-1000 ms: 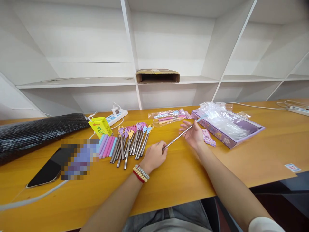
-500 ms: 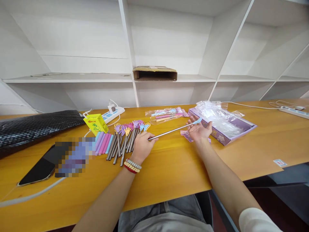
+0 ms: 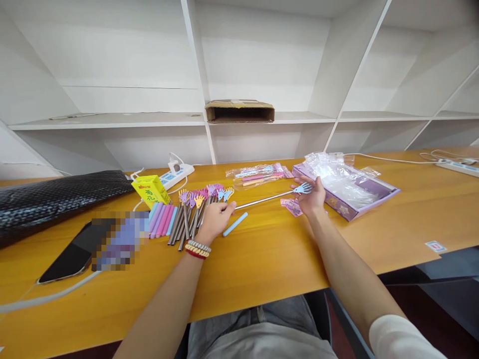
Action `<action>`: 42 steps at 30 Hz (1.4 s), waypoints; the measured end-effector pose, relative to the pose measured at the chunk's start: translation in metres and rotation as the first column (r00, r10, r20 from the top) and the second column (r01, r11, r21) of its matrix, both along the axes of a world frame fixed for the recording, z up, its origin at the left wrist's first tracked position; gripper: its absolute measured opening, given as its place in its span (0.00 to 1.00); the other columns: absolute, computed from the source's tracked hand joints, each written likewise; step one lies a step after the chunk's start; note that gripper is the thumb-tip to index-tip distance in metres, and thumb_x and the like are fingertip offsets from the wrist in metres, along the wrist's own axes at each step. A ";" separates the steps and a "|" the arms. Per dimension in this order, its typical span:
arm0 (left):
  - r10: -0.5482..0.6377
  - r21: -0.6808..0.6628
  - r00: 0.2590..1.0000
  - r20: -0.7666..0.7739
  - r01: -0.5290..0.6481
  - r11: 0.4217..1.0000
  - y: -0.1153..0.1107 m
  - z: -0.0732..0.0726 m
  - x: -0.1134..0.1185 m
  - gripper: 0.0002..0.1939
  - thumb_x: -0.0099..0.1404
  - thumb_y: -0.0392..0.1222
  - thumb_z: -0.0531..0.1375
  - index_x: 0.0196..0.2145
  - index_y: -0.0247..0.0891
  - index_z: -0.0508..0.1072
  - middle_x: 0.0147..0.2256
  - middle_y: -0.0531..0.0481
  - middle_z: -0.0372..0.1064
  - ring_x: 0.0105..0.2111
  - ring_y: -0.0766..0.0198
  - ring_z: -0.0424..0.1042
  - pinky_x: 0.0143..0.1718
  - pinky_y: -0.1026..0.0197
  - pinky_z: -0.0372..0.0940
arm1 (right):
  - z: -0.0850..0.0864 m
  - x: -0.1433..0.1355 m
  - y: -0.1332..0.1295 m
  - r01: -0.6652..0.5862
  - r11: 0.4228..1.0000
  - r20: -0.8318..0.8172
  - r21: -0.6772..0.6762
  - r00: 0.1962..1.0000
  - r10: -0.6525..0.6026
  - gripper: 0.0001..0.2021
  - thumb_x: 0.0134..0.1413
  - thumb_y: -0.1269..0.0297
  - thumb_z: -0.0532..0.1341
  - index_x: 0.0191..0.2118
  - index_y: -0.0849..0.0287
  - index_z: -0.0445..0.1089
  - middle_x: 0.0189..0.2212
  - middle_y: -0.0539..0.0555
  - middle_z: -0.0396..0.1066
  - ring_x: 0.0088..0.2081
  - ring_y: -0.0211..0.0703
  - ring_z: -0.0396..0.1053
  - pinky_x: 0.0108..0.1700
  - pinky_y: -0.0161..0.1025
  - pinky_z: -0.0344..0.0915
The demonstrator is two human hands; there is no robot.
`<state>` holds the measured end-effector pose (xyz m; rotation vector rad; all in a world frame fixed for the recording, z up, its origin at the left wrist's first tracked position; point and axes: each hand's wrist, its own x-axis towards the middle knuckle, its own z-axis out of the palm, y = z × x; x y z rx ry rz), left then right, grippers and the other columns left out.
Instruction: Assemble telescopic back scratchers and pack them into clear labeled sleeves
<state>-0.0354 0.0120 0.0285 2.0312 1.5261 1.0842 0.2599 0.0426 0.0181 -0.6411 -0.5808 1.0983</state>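
My left hand (image 3: 216, 218) is closed round the near end of a back scratcher (image 3: 264, 200) with a thin metal rod. Its light blue claw head (image 3: 303, 188) lies against the fingers of my right hand (image 3: 312, 197), which is open with the palm up. On the table beside my left hand rests a light blue handle sleeve (image 3: 235, 224). Left of that hand is a pile of metal-rod back scratchers (image 3: 183, 224) with purple, pink, yellow and blue heads. A row of pastel handle sleeves (image 3: 161, 220) sits by the pile.
A purple box (image 3: 344, 202) of clear plastic bags (image 3: 337, 174) stands at the right. Bagged scratchers (image 3: 258, 175) lie at the back. A yellow carton (image 3: 151, 189), power strip (image 3: 177, 174), phone (image 3: 71, 254) and black wrapped package (image 3: 63, 199) are to the left.
The claw head has turned so its spread prongs face me. My left hand has shifted slightly left and up, and a blue handle sleeve now shows beside it.
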 end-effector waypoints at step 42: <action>-0.026 0.132 0.895 -0.445 0.095 0.987 -0.004 -0.033 0.019 0.10 0.62 0.42 0.53 0.35 0.37 0.72 0.35 0.44 0.69 0.37 0.58 0.68 0.41 0.57 0.62 | -0.008 -0.065 -0.013 -0.372 0.895 0.039 -0.245 0.919 0.392 0.07 0.52 0.63 0.54 0.29 0.62 0.62 0.24 0.55 0.70 0.20 0.39 0.68 0.20 0.34 0.64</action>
